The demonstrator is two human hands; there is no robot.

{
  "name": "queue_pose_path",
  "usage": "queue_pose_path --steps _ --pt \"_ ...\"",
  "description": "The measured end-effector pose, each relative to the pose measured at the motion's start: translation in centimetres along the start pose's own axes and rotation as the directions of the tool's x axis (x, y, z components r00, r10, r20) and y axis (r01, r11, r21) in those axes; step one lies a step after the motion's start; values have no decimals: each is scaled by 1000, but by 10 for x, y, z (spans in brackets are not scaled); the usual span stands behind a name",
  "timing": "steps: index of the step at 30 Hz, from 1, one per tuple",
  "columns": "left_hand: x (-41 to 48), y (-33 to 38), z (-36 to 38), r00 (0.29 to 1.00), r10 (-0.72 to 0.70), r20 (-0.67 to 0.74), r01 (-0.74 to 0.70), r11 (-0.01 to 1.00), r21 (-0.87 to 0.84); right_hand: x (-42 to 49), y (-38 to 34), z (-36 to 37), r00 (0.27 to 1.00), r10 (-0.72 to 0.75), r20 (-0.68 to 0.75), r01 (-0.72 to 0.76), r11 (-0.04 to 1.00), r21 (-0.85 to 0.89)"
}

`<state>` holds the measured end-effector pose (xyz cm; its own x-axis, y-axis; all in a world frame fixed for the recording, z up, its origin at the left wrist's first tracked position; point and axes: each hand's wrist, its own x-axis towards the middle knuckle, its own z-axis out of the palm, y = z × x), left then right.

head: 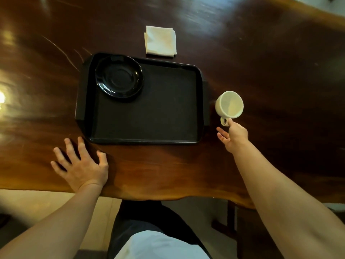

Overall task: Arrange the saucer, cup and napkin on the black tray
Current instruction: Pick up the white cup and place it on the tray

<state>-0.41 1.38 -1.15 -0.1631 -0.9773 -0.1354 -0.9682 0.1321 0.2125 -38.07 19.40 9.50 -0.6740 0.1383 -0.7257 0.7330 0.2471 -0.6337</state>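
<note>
A black rectangular tray (145, 116) lies on the dark wooden table. A glossy black saucer (119, 76) sits in the tray's far left corner. A folded white napkin (160, 41) lies on the table just beyond the tray's far edge. A cream cup (229, 105) is to the right of the tray, tilted with its mouth toward me. My right hand (234, 136) pinches the cup's handle (225, 122) at its near side, other fingers spread. My left hand (81, 163) lies flat on the table by the tray's near left corner, fingers apart, holding nothing.
The wooden table (270, 71) has a wavy near edge (149, 198) close to my body. Bare tabletop stretches left and right of the tray. A dark chair or stool frame (231, 221) stands under the table at the right.
</note>
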Motion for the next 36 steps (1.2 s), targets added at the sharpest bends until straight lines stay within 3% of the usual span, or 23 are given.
queue_pose_path --steps 9,25,36 --pt "0 1 0 1000 -5 2 5 1000 18 11 4 11 995 89 37 -92 993 80" --pt "0 -1 0 1000 -3 23 3 1000 18 5 6 12 993 97 66 -114 930 350" --pt "-1 1 -6 999 -10 41 10 1000 -2 -21 -17 26 988 -67 138 32 969 243"
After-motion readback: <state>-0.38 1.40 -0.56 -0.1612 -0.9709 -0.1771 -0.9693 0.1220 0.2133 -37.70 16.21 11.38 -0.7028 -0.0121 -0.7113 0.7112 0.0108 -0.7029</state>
